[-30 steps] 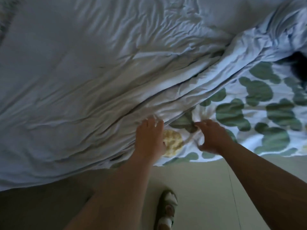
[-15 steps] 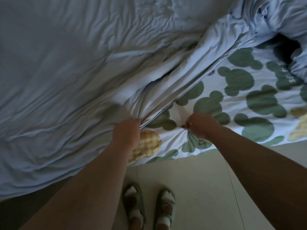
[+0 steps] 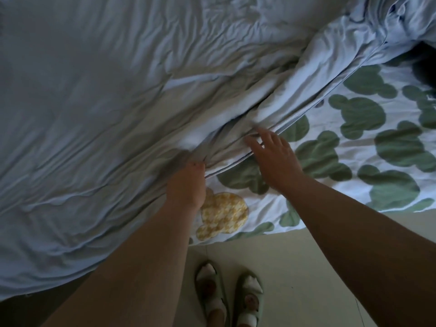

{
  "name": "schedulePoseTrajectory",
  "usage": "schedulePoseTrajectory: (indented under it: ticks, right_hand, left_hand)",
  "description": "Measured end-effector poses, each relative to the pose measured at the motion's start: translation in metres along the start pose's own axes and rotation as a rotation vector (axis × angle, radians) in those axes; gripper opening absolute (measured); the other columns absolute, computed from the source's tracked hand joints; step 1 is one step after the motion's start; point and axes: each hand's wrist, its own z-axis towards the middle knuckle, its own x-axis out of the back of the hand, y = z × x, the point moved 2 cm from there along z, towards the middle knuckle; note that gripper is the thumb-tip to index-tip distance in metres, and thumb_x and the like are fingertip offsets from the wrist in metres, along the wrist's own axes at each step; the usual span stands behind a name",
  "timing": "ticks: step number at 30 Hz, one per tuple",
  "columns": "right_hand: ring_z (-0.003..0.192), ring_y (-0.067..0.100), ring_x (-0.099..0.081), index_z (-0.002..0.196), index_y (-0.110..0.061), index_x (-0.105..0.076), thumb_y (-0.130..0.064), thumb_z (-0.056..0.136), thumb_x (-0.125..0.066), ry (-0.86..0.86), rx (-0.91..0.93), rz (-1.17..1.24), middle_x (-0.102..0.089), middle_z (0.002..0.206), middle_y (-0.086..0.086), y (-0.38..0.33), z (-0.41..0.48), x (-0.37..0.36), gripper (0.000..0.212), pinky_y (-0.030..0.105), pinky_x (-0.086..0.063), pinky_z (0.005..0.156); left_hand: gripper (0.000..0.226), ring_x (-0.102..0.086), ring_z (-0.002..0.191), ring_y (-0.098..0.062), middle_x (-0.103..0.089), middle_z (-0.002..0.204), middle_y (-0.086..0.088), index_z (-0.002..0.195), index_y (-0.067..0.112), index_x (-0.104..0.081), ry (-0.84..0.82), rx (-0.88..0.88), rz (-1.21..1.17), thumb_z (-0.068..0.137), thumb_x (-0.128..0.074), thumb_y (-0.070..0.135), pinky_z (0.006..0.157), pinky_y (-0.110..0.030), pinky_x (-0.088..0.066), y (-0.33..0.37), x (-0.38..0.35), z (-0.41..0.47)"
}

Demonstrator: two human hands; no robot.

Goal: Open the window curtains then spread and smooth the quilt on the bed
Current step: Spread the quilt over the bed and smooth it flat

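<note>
**Quilt edge gripped**

My left hand (image 3: 187, 185) pinched the blue quilt (image 3: 106, 109) at its edge, fingers curled. My right hand (image 3: 276, 159), clenched on the printed sheet (image 3: 358, 149) before, now lay spread-fingered against that same edge.

Dim light falls on a pale tiled floor (image 3: 287, 267).

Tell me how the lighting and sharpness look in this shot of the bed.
Head view: dim overall; the pale blue wrinkled quilt is greyest at left, brightest upper right. Head view: the right hand is motion-blurred at its fingers, the left hand gripping the quilt is sharper.
</note>
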Motion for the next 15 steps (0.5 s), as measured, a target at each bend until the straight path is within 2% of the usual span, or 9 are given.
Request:
schedulePoseTrajectory:
  ticks: [1,3,5,8,10,12,15]
  right_hand:
    - [0.128,0.039,-0.043,0.134,-0.013,-0.05,-0.011,0.077,-0.027,0.029,0.02,-0.026,-0.042,0.141,0.021,-0.004,0.01,-0.001,0.061,0.049,-0.036,0.104]
    - [0.121,0.038,-0.05,0.122,-0.012,-0.059,-0.014,0.08,-0.035,0.04,0.04,-0.08,-0.055,0.127,0.02,-0.01,0.026,-0.001,0.049,0.048,-0.035,0.105]
    - [0.118,0.033,-0.052,0.118,-0.014,-0.06,-0.014,0.086,-0.043,-0.076,0.002,-0.122,-0.059,0.12,0.014,-0.015,0.035,0.003,0.035,0.043,-0.033,0.105]
    - [0.109,0.032,-0.059,0.115,-0.013,-0.056,-0.015,0.092,-0.042,-0.236,-0.067,-0.093,-0.063,0.116,0.011,-0.018,0.033,0.01,0.027,0.038,-0.043,0.09]
    - [0.109,0.032,-0.059,0.115,-0.015,-0.056,-0.025,0.094,-0.041,-0.339,-0.094,-0.027,-0.062,0.119,0.01,-0.019,0.019,0.01,0.027,0.037,-0.044,0.086]
    - [0.112,0.03,-0.057,0.115,-0.018,-0.057,-0.036,0.093,-0.039,-0.452,-0.14,0.044,-0.06,0.124,0.009,-0.021,-0.003,0.006,0.034,0.038,-0.043,0.09]
    - [0.112,0.03,-0.059,0.113,-0.018,-0.062,-0.045,0.089,-0.037,-0.528,-0.188,0.058,-0.062,0.123,0.009,-0.021,-0.038,-0.001,0.044,0.037,-0.043,0.091]
  left_hand:
    - [0.044,-0.047,0.127,-0.024,-0.046,0.139,-0.007,0.141,0.014,-0.038,-0.019,-0.001,-0.02,0.097,-0.044,0.018,0.103,-0.033,-0.038,-0.004,0.002,0.002]
    - [0.045,-0.046,0.128,-0.024,-0.049,0.138,-0.007,0.14,0.014,-0.041,-0.052,0.0,-0.075,0.095,-0.047,0.018,0.103,-0.032,-0.037,-0.01,0.005,0.004]
    - [0.043,-0.048,0.127,-0.025,-0.052,0.136,-0.006,0.137,0.015,-0.044,-0.085,0.004,-0.12,0.094,-0.048,0.017,0.102,-0.033,-0.038,-0.013,0.008,0.006]
    - [0.039,-0.051,0.123,-0.026,-0.054,0.134,-0.006,0.135,0.016,-0.047,-0.156,0.015,-0.178,0.096,-0.045,0.018,0.1,-0.036,-0.041,-0.015,0.003,0.001]
    - [0.032,-0.055,0.116,-0.026,-0.057,0.127,-0.006,0.127,0.015,-0.053,-0.199,0.006,-0.195,0.096,-0.045,0.016,0.094,-0.034,-0.043,-0.015,-0.005,-0.009]
    - [0.027,-0.057,0.11,-0.026,-0.06,0.119,-0.005,0.119,0.016,-0.056,-0.225,-0.022,-0.176,0.095,-0.045,0.014,0.088,-0.034,-0.044,-0.016,-0.01,-0.021]
    - [0.023,-0.058,0.106,-0.025,-0.062,0.113,-0.003,0.112,0.019,-0.059,-0.251,-0.075,-0.135,0.092,-0.046,0.016,0.085,-0.034,-0.045,-0.013,-0.014,-0.038]
